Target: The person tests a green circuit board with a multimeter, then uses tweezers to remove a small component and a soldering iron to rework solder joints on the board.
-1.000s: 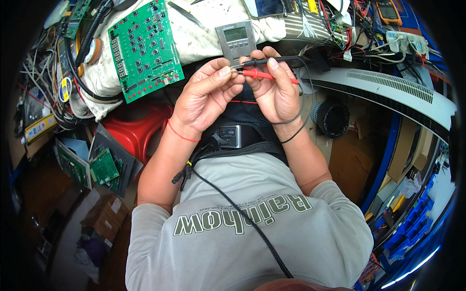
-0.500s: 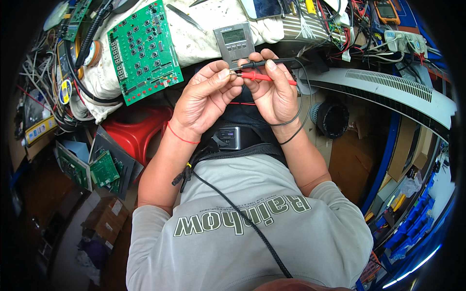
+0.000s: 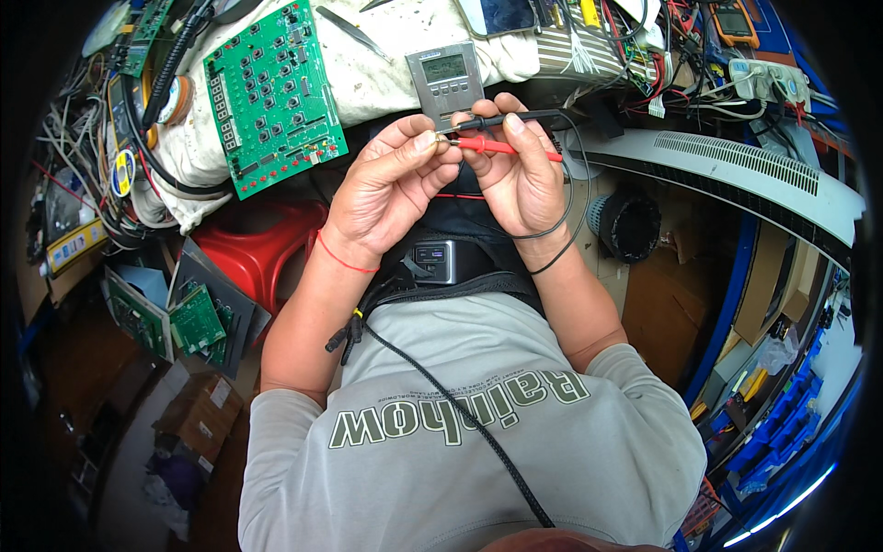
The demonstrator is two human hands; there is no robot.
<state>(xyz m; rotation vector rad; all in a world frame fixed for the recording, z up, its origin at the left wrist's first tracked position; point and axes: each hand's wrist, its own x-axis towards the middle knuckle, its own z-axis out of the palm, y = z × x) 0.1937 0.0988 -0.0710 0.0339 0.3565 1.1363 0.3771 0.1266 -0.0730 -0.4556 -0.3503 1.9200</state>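
Two test probes, one black [image 3: 487, 120] and one red [image 3: 487, 144], lie side by side in my right hand [image 3: 515, 175], whose fingers are closed around them. Their tips point left toward my left hand [image 3: 395, 179]. That hand pinches something very small between thumb and forefinger, right at the probe tips; its kind is too small to make out. Just beyond my hands stands a grey handheld meter [image 3: 445, 78] with a small screen and a row of buttons. Black leads run from the probes down past my right wrist.
A large green circuit board [image 3: 276, 97] lies on the white cloth at the far left, with tweezers [image 3: 354, 32] beside it. A red stool [image 3: 258, 248] stands below. Tangled cables and a power strip [image 3: 771, 78] crowd the far right, above a long white housing [image 3: 727, 156].
The meter's screen looks slightly different from before. My hands and the probes hold their places.
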